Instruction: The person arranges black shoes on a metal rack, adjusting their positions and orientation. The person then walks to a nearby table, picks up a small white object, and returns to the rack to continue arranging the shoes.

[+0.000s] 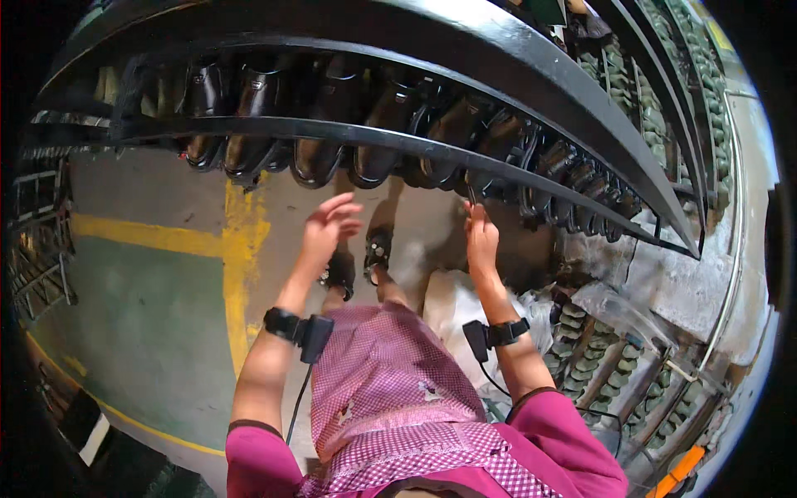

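Note:
A row of glossy dark leather shoes (318,159) rests on a black metal rack, toes pointing toward me and jutting below its front bar (349,131). Just under the toes, my left hand (334,224) is held up with its fingers loosely bent and apart, nothing in it. Further right, my right hand (481,239) pinches a thin dark stick-like tool (471,194) whose tip points up at a shoe (490,162). Whether the tip touches that shoe, I cannot tell. Its exact kind is too small to make out.
The rack's upper black beam (531,58) arches over the shoes. Grey-green shoe-shaped pieces (594,353) sit in rows at the lower right, near a white plastic sack (452,303). Metal racks (41,241) stand at the left. Yellow lines (149,234) mark the floor.

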Available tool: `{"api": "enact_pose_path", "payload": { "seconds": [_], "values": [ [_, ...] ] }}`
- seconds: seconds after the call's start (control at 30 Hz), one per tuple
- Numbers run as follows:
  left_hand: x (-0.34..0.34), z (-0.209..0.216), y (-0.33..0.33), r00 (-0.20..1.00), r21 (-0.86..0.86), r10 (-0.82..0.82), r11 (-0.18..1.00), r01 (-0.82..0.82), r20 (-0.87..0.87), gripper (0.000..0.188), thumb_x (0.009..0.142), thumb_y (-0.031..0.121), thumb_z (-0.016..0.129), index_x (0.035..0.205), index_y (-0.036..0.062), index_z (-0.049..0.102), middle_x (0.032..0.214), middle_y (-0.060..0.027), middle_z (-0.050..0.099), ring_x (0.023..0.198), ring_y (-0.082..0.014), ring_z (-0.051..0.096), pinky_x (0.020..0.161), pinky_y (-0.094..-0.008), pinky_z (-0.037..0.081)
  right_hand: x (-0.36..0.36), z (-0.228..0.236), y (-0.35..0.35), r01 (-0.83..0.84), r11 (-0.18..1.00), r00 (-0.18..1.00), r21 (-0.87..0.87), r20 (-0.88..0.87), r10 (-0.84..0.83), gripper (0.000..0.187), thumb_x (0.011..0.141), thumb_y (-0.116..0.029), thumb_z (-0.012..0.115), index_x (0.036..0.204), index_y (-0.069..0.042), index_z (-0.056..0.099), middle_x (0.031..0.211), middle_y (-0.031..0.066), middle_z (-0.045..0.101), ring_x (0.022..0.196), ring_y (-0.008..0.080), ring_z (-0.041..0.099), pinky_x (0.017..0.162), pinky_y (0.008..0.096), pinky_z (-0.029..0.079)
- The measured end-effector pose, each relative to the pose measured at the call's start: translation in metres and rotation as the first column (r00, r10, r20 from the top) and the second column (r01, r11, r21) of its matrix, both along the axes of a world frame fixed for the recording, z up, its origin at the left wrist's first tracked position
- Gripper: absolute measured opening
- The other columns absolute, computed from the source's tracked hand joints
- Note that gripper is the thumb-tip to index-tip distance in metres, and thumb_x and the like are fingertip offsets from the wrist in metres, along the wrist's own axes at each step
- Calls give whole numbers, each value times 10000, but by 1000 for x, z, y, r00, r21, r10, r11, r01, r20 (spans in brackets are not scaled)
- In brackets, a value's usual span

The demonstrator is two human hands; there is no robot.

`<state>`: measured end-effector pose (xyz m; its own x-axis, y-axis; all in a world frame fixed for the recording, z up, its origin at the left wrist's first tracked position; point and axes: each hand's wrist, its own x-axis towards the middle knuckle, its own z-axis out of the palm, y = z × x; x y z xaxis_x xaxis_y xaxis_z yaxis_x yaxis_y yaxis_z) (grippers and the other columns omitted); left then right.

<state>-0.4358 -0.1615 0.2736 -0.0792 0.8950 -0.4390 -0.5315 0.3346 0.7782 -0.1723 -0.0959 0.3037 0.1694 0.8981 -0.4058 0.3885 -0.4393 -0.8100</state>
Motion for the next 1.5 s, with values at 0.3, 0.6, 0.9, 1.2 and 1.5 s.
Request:
{"api": "enact_pose_path", "payload": {
  "seconds": [0.3,0.6,0.9,1.2,1.5],
  "values": [
    [101,8,165,928,261,-16,958,122,-372,397,841,164,477,1185,2,362,930,-104,569,762,-155,557,741,-275,452,38,-86,88,-6,949,991,314,128,-36,332,854,-349,388,614,-123,430,522,-26,383,417,74,337,370,227,259],
    [113,-25,228,892,-40,81,993,-110,-445,276,792,183,567,1007,22,504,618,-58,550,416,-114,516,375,-260,407,-26,-21,100,79,958,940,-276,-298,-163,140,825,-208,443,721,-114,452,566,6,383,494,103,361,430,250,287],
    [117,-22,237,800,94,242,969,-228,-549,135,773,170,556,789,39,586,598,-82,582,490,-158,564,482,-295,452,-44,-50,141,-86,993,979,-76,-192,70,391,843,-411,427,807,-49,571,564,-15,460,463,74,390,421,216,293],
    [106,3,224,824,9,178,979,-205,-538,163,786,194,534,777,43,596,583,-90,582,438,-188,562,481,-303,449,-75,-22,158,139,939,926,-314,-295,-236,367,802,-420,497,620,-102,486,519,-3,457,381,84,382,319,215,286],
    [101,9,218,844,-25,133,985,-171,-520,169,809,199,510,799,49,587,549,-82,583,439,-156,573,448,-280,456,-86,-21,164,158,937,762,-312,-565,-316,302,808,-340,545,634,-104,470,489,-21,419,346,58,326,310,195,221]
  ]
}}
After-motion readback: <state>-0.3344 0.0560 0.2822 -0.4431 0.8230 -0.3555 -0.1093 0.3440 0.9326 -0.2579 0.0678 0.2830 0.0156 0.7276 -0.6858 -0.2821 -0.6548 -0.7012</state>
